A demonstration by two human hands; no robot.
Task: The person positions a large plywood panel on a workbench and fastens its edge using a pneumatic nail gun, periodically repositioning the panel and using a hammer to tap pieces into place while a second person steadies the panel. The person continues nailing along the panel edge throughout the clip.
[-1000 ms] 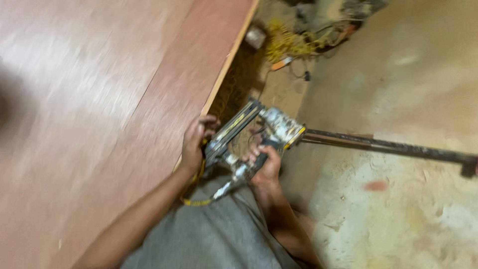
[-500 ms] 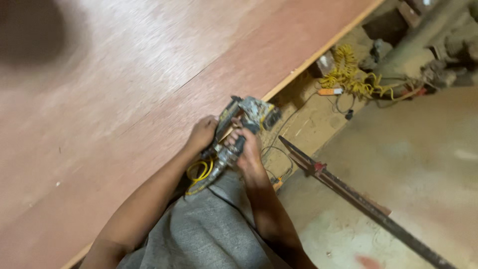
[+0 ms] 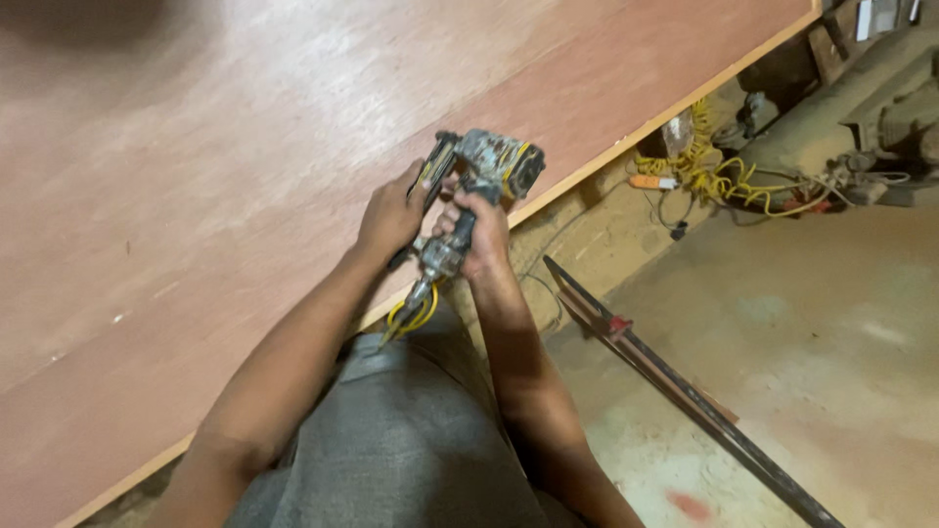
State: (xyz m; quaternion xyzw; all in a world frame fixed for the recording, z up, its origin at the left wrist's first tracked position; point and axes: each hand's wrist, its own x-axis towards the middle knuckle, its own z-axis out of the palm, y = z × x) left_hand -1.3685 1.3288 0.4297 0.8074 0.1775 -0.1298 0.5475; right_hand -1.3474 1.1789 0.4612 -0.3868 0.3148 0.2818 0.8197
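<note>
Nail gun (image 3: pixel 484 171) sits mid-frame, up off the plywood sheet (image 3: pixel 245 196) near its lower edge. Our right hand (image 3: pixel 481 233) has its grip clenched on the handle; left hand (image 3: pixel 391 210) grasps the magazine side. Nose isn't touching the board, and we see no fasteners. Yellow cord (image 3: pixel 719 176) lies upper right on the floor.

Nail gun (image 3: pixel 476 186) now over plywood (image 3: pixel 196 196).

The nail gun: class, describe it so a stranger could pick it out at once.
Start at the big reddish plywood sheet and follow its near edge to the person's hands. Both the left hand and right hand grip the nail gun; it alone is grey, scuffed metal with yellow trim.
</note>
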